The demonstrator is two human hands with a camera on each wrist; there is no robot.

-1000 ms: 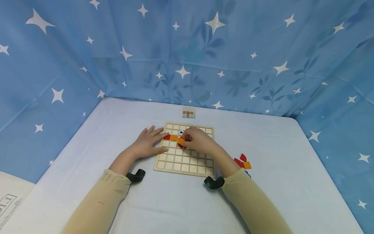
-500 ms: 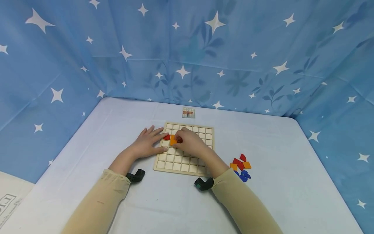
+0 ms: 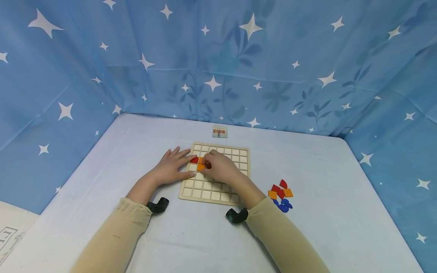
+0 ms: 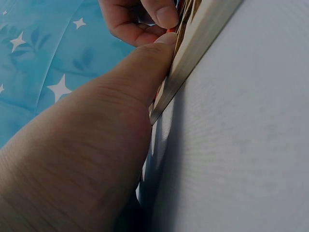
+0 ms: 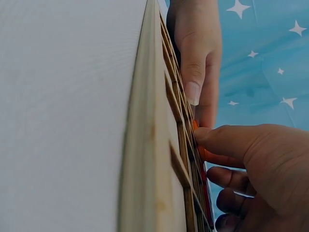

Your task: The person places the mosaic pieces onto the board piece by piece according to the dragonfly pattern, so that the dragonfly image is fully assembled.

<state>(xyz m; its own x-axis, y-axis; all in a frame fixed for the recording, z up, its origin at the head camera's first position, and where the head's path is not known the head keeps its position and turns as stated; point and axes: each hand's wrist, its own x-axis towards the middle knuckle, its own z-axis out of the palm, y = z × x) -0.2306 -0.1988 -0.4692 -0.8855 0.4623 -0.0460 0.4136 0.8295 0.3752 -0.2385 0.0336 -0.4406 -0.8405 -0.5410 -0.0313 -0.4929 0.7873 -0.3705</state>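
Mid-frame, the right hand point(image 3: 220, 165) pinches a tile point(image 3: 200, 167); tilt, perhaps hidden, could jam it against the board point(image 3: 206, 194). The left hand point(image 3: 170, 166) lies spread.

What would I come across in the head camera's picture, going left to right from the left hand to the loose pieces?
Left hand → red piece on the board → orange pieces → right hand → loose pieces.

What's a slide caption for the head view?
Right hand pinches an orange tile on a wooden grid board; left hand rests at its left edge.
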